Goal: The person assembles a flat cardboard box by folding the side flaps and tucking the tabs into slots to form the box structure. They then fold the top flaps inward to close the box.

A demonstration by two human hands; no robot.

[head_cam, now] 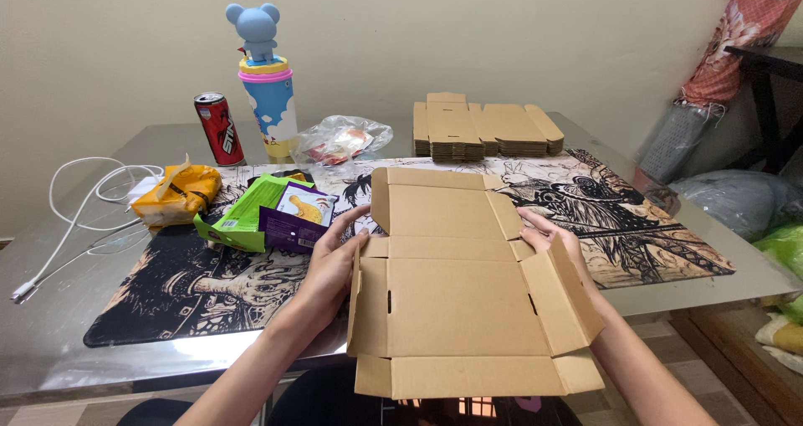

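Note:
An unfolded brown cardboard box blank (456,296) lies partly over the near table edge, its side flaps raised. My left hand (333,263) grips its left flap, fingers against the fold. My right hand (548,235) holds the right flap near the upper fold. A stack of flat cardboard blanks (481,129) sits at the back of the table.
A printed black-and-tan desk mat (636,233) covers the glass table. On the left lie green and purple snack packets (272,215), a yellow bag (176,193), a white cable (79,204), a red can (219,129), a blue bear-topped cup (268,91) and a clear plastic bag (343,140).

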